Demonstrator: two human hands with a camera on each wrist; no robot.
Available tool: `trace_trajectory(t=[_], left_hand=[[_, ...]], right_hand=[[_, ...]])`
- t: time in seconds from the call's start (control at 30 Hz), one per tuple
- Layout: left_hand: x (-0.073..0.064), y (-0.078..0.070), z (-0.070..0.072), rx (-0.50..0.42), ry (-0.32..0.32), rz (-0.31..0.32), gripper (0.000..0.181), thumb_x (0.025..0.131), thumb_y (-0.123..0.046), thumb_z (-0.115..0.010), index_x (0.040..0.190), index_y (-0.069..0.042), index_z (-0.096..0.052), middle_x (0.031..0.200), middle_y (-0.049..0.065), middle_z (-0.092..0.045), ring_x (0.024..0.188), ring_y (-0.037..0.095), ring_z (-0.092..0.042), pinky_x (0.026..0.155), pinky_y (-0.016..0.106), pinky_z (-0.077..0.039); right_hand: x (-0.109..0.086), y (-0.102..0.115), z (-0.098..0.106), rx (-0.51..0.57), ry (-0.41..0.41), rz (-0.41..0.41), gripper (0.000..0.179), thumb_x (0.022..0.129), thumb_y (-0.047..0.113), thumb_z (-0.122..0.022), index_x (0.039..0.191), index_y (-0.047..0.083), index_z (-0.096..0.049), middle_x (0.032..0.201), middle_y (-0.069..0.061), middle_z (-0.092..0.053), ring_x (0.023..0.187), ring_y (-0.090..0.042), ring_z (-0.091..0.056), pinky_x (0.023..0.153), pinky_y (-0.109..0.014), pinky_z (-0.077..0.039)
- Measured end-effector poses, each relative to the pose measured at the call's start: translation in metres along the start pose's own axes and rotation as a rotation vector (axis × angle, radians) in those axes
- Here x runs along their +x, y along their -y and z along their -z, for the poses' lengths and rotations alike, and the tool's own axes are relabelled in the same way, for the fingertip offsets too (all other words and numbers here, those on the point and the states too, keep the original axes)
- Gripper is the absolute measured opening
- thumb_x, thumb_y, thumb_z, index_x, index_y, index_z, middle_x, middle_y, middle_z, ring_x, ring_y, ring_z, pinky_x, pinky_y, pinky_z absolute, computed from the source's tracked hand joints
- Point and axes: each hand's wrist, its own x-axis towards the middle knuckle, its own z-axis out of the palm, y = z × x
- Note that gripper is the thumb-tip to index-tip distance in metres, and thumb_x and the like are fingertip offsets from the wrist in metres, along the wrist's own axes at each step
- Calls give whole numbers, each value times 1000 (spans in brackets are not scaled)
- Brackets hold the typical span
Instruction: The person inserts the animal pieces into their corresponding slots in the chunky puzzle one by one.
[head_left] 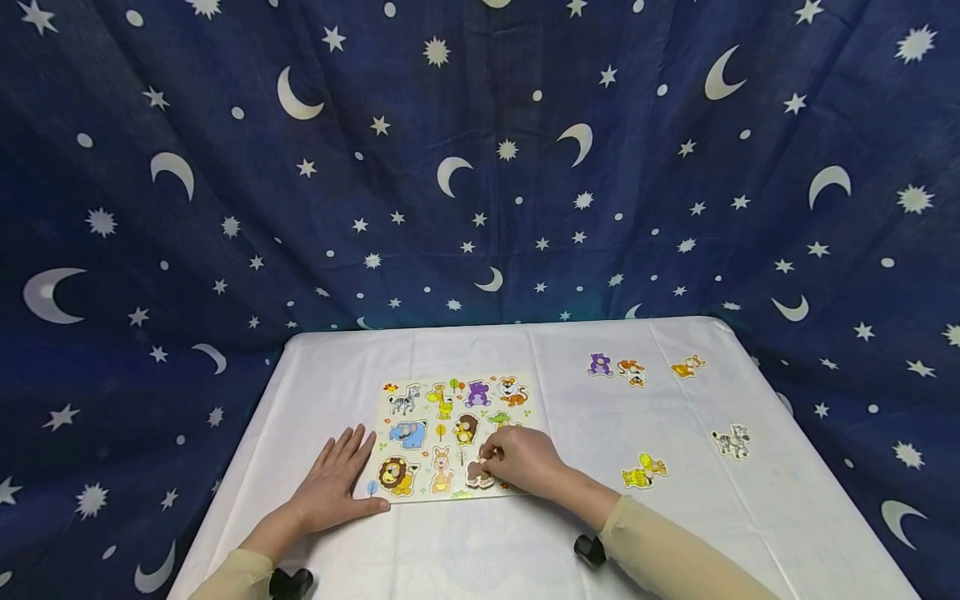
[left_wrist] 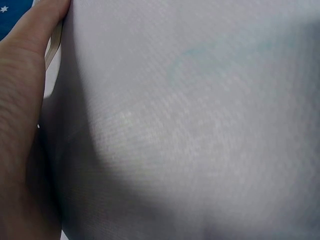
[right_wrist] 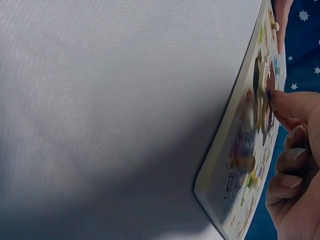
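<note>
"So, gripping with the right hand (head_left: 525,460)?"
"Yes, with fingers clamped on the brown puzzle piece (head_left: 476,477), at the near side of the board (head_left: 423,498), seemingly lengthwise near-to-far, hidden at the far end."
"And with the left hand (head_left: 333,485)?"
"Resting, thumb apart."

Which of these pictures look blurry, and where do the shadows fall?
Head view: fairly even light, with the puzzle board and left hand readable; left wrist view: the white cloth looks soft and grainy, with a dark shadow alongside the hand; right wrist view: a broad shadow lies on the cloth beside the board, whose nearest pictures look smeared, while the right hand is clearer.
</note>
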Motion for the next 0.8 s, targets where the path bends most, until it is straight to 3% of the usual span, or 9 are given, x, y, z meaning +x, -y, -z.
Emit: trace_trajectory(t=[0.8], left_hand=[[1, 1, -1, -2, -3, 3, 120, 77, -82, -66, 163, -8, -26, 169, 18, -18, 155, 39, -10, 124, 59, -5]], right_hand=[[-1, -2, -6, 7, 26, -16, 3, 84, 23, -81, 86, 24, -79, 77, 19, -64, 63, 4, -52, 54, -21, -44]])
